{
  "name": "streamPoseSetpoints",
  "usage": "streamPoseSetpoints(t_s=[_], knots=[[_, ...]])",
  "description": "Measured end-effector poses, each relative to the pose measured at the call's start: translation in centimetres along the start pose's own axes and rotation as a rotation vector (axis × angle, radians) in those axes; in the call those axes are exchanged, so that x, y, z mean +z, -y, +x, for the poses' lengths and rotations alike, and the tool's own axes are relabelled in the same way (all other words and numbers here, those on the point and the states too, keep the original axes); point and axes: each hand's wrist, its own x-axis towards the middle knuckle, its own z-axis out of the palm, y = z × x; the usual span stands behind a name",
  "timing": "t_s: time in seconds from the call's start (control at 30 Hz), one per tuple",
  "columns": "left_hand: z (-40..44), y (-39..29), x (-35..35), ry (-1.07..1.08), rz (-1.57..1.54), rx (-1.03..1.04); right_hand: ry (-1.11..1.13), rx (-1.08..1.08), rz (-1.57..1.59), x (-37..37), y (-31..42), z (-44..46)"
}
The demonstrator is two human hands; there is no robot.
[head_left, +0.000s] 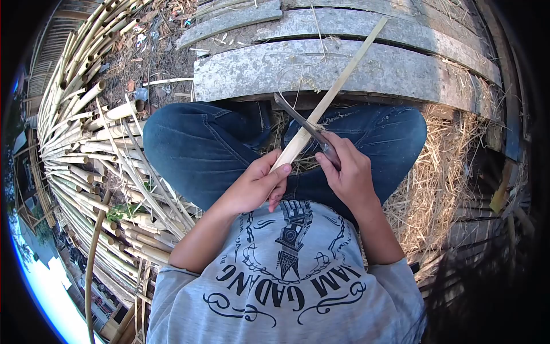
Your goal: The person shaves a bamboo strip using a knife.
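A long pale bamboo strip (344, 75) slants from my lap up to the right, across the edge of the grey planks. My left hand (260, 182) is closed around its lower end, thumb on top. In my right hand (348, 166) is a knife (303, 121) with a dark blade, gripped by its handle. The blade crosses the strip and touches it or lies just over it, with small curled shavings beside the contact. A thin curl of fibre rises near the knife tip. Both hands are above my crossed legs in blue jeans.
Weathered planks (321, 66) lie in front of my knees. Many cut bamboo poles (86, 166) are piled on the left, some with ends pointing towards me. A heap of straw-like shavings (438, 183) covers the ground on the right. Debris litters the soil at upper left.
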Motion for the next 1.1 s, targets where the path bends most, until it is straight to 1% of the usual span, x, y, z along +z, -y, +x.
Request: streamPoseSetpoints(t_s=[0.1,0.13,0.17,0.2,0.23,0.3,0.37,0.47,0.53,0.63,0.77,0.83,0.9,0.97,1.0,1.03,1.07,1.1], knots=[[-0.2,-0.1,0.0,0.021,-0.077,-0.049,-0.046,-0.038,-0.066,-0.5,-1.0,0.5],[-0.2,0.1,-0.2,0.021,-0.079,-0.05,-0.042,-0.001,-0.072,-0.5,-0.9,0.6],[-0.2,0.3,-0.5,0.031,-0.133,-0.098,-0.042,0.001,-0.073,-0.6,-0.9,0.6],[0.0,0.5,-0.6,0.042,-0.187,-0.148,-0.003,0.039,-0.064,-0.6,-0.9,0.6],[0.0,0.5,-0.6,0.045,-0.188,-0.151,0.036,0.079,-0.056,-0.7,-0.9,0.6],[0.0,0.4,-0.6,0.051,-0.263,-0.209,0.039,0.072,-0.083,-0.4,-1.1,0.5],[0.0,0.7,-0.6,0.043,-0.266,-0.202,0.044,0.063,-0.104,0.0,-1.5,0.6],[0.0,1.2,-0.3,0.032,-0.272,-0.19,0.112,0.091,-0.135,0.1,-2.3,0.6],[-0.2,1.5,-0.3,0.028,-0.274,-0.189,0.127,0.022,-0.282,-0.4,-2.5,0.4],[-0.3,1.6,-0.4,0.075,-0.347,-0.145,0.134,0.036,-0.36,-1.8,-2.6,0.0],[-0.5,1.4,0.1,0.093,-0.458,-0.166,0.116,0.058,-0.419,-2.5,-2.0,0.0],[-0.9,1.4,-0.2,0.085,-0.477,-0.173,0.026,0.261,-0.533,-3.2,-3.3,0.7],[-2.6,1.7,-1.4,0.084,-0.469,-0.132,-0.059,0.471,-0.625,-7.2,-6.1,1.3],[-3.2,1.2,-1.5,0.033,-0.498,-0.152,-0.193,0.503,-0.508,-9.1,-5.3,1.2],[-2.8,1.1,-1.5,0.023,-0.49,-0.153,-0.208,0.405,-0.454,-8.9,-4.9,0.8],[-2.3,0.9,-1.4,0.023,-0.474,-0.15,-0.208,0.407,-0.453,-8.2,-3.9,0.5],[-1.6,1.1,-1.2,0.089,-0.477,-0.128,-0.161,0.288,-0.366,-7.0,-2.3,0.5],[-1.1,0.9,-0.8,0.106,-0.47,-0.125,-0.113,0.171,-0.285,-5.9,-0.9,0.5]])
